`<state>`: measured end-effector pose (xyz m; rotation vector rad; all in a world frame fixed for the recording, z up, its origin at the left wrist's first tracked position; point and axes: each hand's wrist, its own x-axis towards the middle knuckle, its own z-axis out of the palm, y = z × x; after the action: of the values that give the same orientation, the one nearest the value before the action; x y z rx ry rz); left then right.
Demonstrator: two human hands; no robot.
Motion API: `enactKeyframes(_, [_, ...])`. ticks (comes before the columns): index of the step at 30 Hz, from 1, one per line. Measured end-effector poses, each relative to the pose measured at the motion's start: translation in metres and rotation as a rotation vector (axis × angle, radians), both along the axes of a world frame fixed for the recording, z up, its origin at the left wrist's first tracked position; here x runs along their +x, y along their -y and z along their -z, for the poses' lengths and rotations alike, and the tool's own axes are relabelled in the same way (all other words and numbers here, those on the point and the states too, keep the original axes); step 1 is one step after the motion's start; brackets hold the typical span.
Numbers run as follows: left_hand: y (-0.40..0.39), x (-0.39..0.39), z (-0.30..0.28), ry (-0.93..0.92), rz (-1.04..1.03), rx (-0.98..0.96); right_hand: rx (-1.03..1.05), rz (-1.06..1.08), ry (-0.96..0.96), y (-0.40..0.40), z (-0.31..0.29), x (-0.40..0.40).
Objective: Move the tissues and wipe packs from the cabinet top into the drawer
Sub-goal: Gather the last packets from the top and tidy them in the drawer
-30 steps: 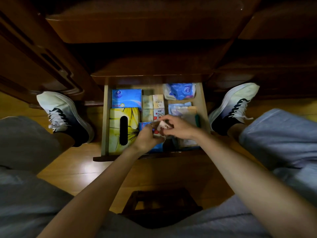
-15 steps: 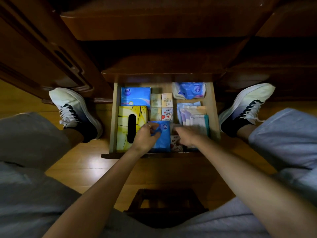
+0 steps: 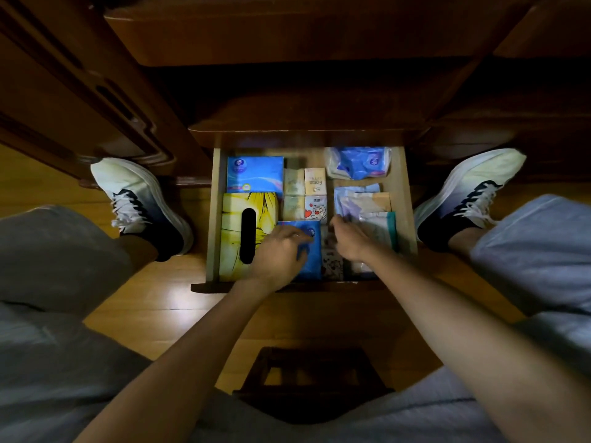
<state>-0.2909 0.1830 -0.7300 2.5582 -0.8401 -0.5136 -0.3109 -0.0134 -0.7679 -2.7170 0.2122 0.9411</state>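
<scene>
The light wooden drawer point(image 3: 406, 193) is pulled out and packed with tissues. My left hand point(image 3: 281, 251) grips the top edge of a blue tissue pack point(image 3: 312, 265) standing at the front middle. Right beside it stands a small patterned pack point(image 3: 331, 266). My right hand point(image 3: 351, 239) reaches over this pack, its fingertips touching the pack's far end. That hand partly covers the flat wipe packs point(image 3: 367, 203) on the right. A yellow tissue box point(image 3: 235, 215) lies on the left, with a blue pack point(image 3: 256, 174) behind it.
Several small pocket packs point(image 3: 303, 193) fill the drawer's middle, and a blue bagged bundle point(image 3: 361, 163) sits at the back right. Dark wooden cabinet fronts rise behind. My shoes point(image 3: 137, 199) flank the drawer on the wood floor. A dark stool point(image 3: 313, 378) stands between my knees.
My right hand carried a small white patterned pack down into the front of the drawer beside the blue pack. My left hand stayed on the blue pack and stood it upright.
</scene>
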Motion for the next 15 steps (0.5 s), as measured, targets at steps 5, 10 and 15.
enactKeyframes(5, [0.041, -0.013, 0.000, 0.147, 0.550, 0.364, -0.154, -0.049, 0.073, -0.005, -0.008, 0.009])
enactKeyframes(10, [0.062, -0.007, 0.005, 0.107, 0.643, 0.559, -0.157, -0.052, 0.190, 0.004, 0.001, 0.014])
enactKeyframes(15, [0.068, 0.004, 0.012, 0.041, 0.687, 0.577, -0.115, -0.053, 0.225, 0.006, 0.010, 0.018])
